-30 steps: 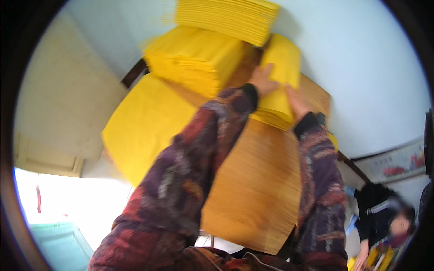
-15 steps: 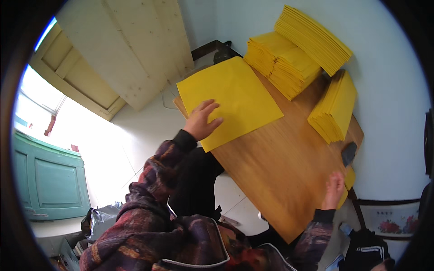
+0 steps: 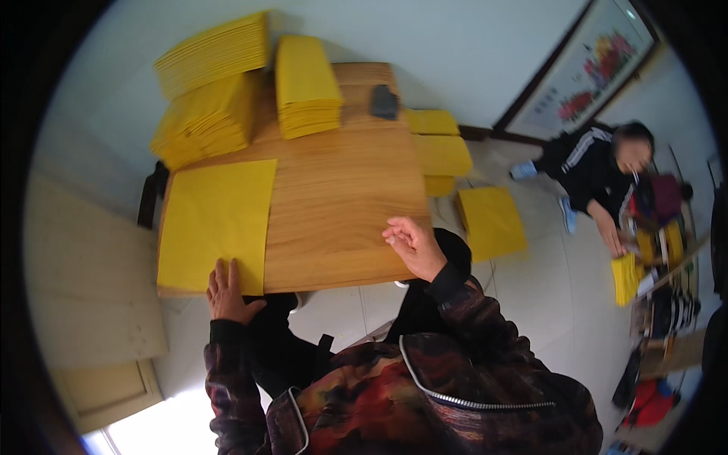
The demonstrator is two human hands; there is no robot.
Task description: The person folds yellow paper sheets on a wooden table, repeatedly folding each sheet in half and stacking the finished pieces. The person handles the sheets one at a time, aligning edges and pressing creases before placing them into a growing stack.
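Nearest us, our left hand (image 3: pixel 231 298) lies open, thumb apart and gripping nothing, its fingertips on the yellow sheet (image 3: pixel 216 216) covering the near left corner of the table (image 3: pixel 345 227). Over the near right corner, our right hand (image 3: pixel 417 250) hovers half curled, nothing visible in it. A backward drag could pull the sheet off the near edge. Toward the far left corner, a knock might topple the tilted stack (image 3: pixel 216 57) leaning on the lower stack (image 3: pixel 208 125).

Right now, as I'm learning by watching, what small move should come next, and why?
Probably bring the right hand across to the flat yellow sheet: the left hand lies over its near edge, while the right hand hovers apart from it, by the near right corner of the table, seemingly holding nothing.
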